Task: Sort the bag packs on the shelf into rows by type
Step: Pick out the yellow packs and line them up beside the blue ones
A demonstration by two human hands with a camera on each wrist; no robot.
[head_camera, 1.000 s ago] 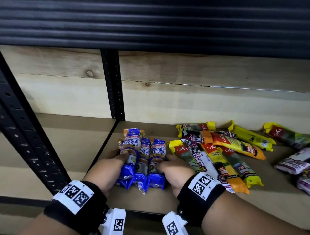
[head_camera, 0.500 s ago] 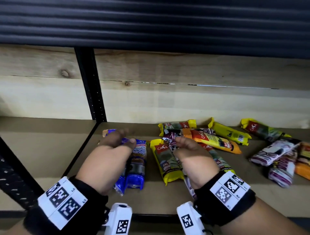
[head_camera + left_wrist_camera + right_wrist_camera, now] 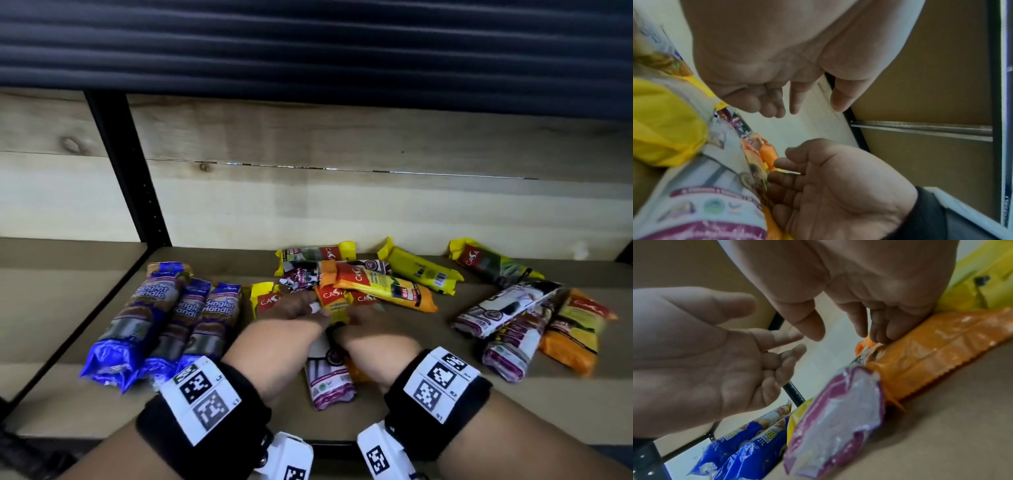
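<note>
Three blue packs (image 3: 164, 325) lie side by side at the shelf's left. In the middle is a mixed heap: a yellow pack (image 3: 263, 298), an orange pack (image 3: 332, 301) and a purple-and-white pack (image 3: 329, 380). Both hands are over this heap. My left hand (image 3: 308, 305) hovers with relaxed fingers and holds nothing, as the left wrist view (image 3: 807, 105) shows. My right hand (image 3: 359, 311) has bent fingers whose tips touch the orange pack's (image 3: 931, 356) upper end, with the thumb apart. The purple-and-white pack (image 3: 838, 410) lies beside that orange pack.
More yellow packs (image 3: 421, 274) lie near the back boards. Purple-and-white packs (image 3: 507, 308) and an orange pack (image 3: 575, 332) are piled at the right. A black upright post (image 3: 130, 171) bounds the bay on the left. The brown shelf board (image 3: 445, 394) ends at a dark front rail.
Both hands have left the blue packs and moved right to the mixed heap. The blue packs stay in their row. The right fingers now touch an orange pack.
</note>
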